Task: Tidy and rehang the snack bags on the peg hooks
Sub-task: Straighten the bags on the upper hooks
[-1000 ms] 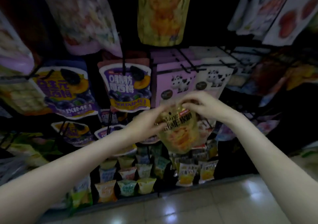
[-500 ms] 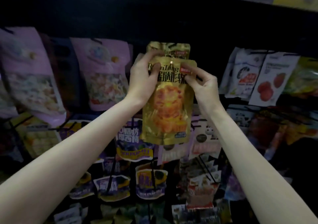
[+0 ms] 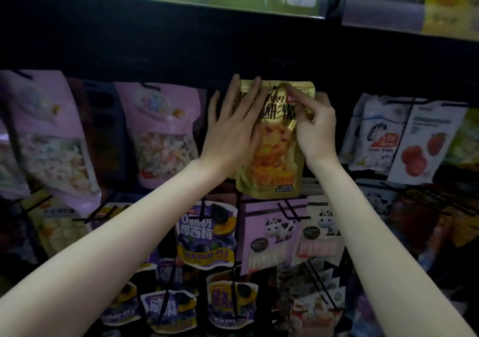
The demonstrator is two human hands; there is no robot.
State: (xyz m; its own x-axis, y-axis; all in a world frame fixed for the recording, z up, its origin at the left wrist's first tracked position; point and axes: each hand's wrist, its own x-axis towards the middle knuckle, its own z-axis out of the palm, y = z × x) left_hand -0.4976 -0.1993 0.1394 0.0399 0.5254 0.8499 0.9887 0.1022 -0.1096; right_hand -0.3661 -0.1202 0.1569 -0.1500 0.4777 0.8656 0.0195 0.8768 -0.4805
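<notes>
Above everything you have the dark underside of the upper shelf [image 3: 166,41], a broad black band running the full width, and its lower edge sits close over the top of the bag you are working on, so there is little room upward. Below it the display [image 3: 321,196] is crowded: two large pink candy bags [image 3: 160,134] hang to your left of the work, with a narrow dark gap between the nearer one and your left hand, and white bags printed with red fruit [image 3: 425,139] hang to your right, just beyond a similar dark gap past your right hand. Lower down, the purple prune bags [image 3: 206,235] and the cow-print bags [image 3: 278,233] hang on black peg hooks [image 3: 290,208] that jut out toward you beneath your forearms. The gold snack bag [image 3: 272,171] hangs upright in the top row at the middle, its bottom edge just above the cow-print bags and its top edge crumpled near the shelf. Your left hand [image 3: 234,129] lies flat against the bag's left side, fingers straight and spread, pressing it rather than gripping it. Your right hand [image 3: 315,127] has its fingers curled, pinching the bag's upper right corner. You cannot tell whether the bag's hole is on a peg.
</notes>
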